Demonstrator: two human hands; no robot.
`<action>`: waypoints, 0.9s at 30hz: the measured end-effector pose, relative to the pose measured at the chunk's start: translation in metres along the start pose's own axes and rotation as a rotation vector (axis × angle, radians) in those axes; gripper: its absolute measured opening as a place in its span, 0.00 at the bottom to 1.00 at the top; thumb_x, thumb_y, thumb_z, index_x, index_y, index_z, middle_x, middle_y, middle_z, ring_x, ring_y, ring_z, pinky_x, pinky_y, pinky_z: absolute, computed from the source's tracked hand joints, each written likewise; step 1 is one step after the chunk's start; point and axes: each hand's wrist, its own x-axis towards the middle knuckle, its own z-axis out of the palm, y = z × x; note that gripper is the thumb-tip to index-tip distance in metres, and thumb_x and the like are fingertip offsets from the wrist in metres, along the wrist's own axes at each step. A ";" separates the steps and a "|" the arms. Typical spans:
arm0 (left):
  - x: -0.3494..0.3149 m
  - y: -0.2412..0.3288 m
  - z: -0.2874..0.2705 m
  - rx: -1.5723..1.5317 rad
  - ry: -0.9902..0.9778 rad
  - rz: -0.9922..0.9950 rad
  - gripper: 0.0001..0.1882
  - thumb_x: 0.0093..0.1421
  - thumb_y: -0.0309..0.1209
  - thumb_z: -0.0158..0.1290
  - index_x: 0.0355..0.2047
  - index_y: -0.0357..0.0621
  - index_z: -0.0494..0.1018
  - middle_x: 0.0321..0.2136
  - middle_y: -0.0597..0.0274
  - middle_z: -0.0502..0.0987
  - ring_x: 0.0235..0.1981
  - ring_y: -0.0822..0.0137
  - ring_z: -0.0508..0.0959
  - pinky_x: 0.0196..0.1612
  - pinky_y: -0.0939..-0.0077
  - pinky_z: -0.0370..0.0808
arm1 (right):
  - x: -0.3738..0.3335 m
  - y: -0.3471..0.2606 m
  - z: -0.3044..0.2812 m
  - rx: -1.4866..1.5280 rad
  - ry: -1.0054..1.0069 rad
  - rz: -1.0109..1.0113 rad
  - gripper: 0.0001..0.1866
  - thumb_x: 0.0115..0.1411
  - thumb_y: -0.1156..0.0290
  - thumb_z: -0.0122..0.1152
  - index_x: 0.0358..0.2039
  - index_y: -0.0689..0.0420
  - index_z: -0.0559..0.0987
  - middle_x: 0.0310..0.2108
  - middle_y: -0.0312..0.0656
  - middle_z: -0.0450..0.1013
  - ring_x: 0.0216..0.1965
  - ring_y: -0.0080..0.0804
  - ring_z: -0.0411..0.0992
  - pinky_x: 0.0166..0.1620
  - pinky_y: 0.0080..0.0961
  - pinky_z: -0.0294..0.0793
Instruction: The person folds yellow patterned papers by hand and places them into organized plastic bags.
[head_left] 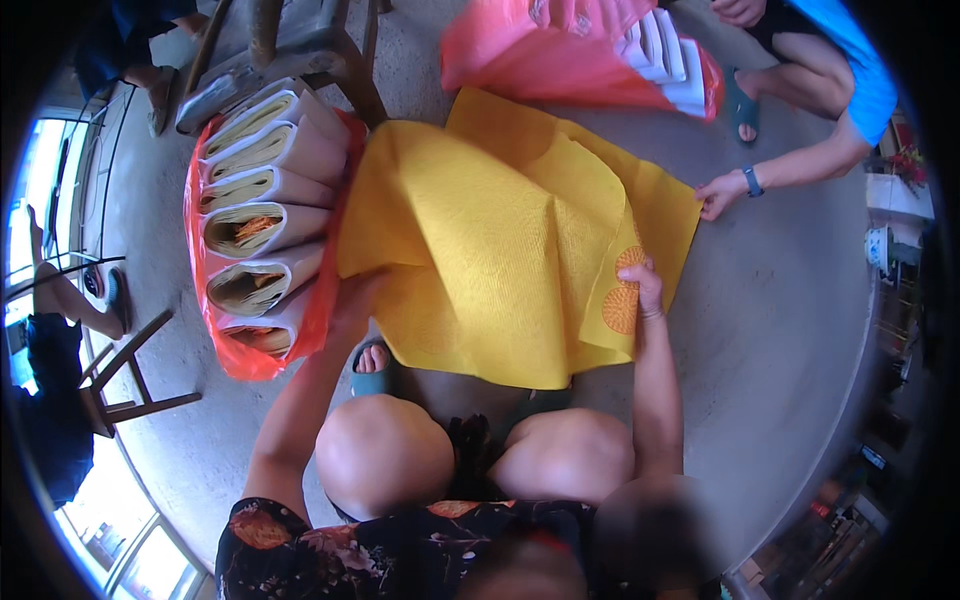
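Near side, between the knees: both bent knees [385,450] sit just short of the sheets, with a narrow strip of grey floor [760,390] between.
Near left edge: the left hand [358,298] is at the left side of the upper yellow sheet [480,240], beside the bag; its fingers are blurred and partly hidden, so I cannot tell its grip.
Near right edge: the right hand [648,285] is closed on the upper sheet's right edge, thumb over the orange round prints [621,308].
Sheets: the upper one rises in a soft fold in the middle, ahead of the knees; the lower yellow sheet [668,215] shows past it on the far and right sides.
Room to the right: grey floor runs widely from the right forearm to the curved floor edge.
Left container: a red plastic bag [250,365] stands close against the sheets' left side, its mouth facing left, holding a row of white packets [310,160] stuffed with folded paper, some with orange pieces [257,230].
Far right corner: a co-worker's hand [717,196] pinches the lower sheet.
Far container: another red bag [540,55] lies beyond the sheets, white bundles [665,50] showing at its right end.
Far left: a wooden chair [340,70] stands just behind the left bag.
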 end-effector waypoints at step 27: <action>0.027 0.026 0.104 0.532 -0.353 0.656 0.11 0.69 0.35 0.48 0.43 0.39 0.71 0.64 0.39 0.57 0.66 0.37 0.57 0.66 0.48 0.57 | 0.005 -0.001 0.091 -1.133 0.109 -0.272 0.09 0.59 0.74 0.57 0.26 0.65 0.70 0.17 0.52 0.70 0.16 0.39 0.69 0.22 0.35 0.67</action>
